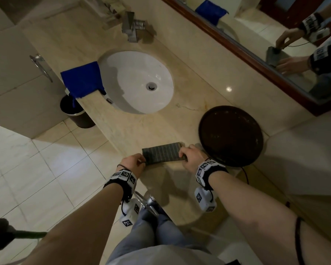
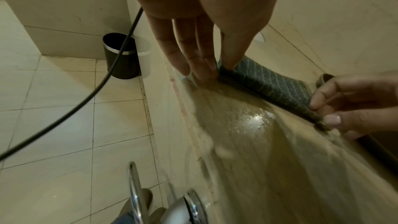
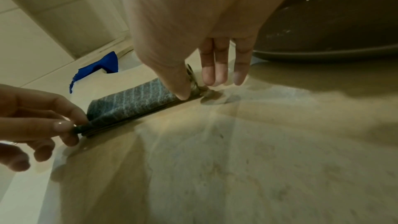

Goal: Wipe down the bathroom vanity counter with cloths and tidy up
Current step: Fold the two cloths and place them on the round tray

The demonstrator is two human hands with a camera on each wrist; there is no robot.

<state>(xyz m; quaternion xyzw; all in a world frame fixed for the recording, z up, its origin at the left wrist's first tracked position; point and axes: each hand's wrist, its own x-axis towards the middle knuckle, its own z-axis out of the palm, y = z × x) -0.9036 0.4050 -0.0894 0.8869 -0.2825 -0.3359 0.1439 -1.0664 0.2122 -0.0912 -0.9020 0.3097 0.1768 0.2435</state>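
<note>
Fingers of both my hands are on a folded grey cloth (image 1: 162,154) with pale stripes, which lies flat on the beige stone counter (image 1: 157,125) near its front edge, just left of a round dark tray (image 1: 231,135). My left hand (image 1: 133,163) pinches the cloth's near-left corner between thumb and fingertips (image 2: 202,67); the wrist view shows the other fingers reaching straight down to the stone. My right hand (image 1: 192,157) grips the cloth's right end, thumb (image 3: 178,84) pressed on the top fold and the remaining fingers extended toward the counter beside it. The stone in front of the cloth looks wet and glossy (image 2: 256,120). Farther along the counter, a blue cloth (image 1: 83,79) lies at the left of the white sink (image 1: 136,81) and droops over the counter's edge. A dark bin (image 1: 75,111) stands on the tiled floor below it. The faucet (image 1: 131,25) is behind the basin, and the mirror (image 1: 266,35) reflects my hands.
</note>
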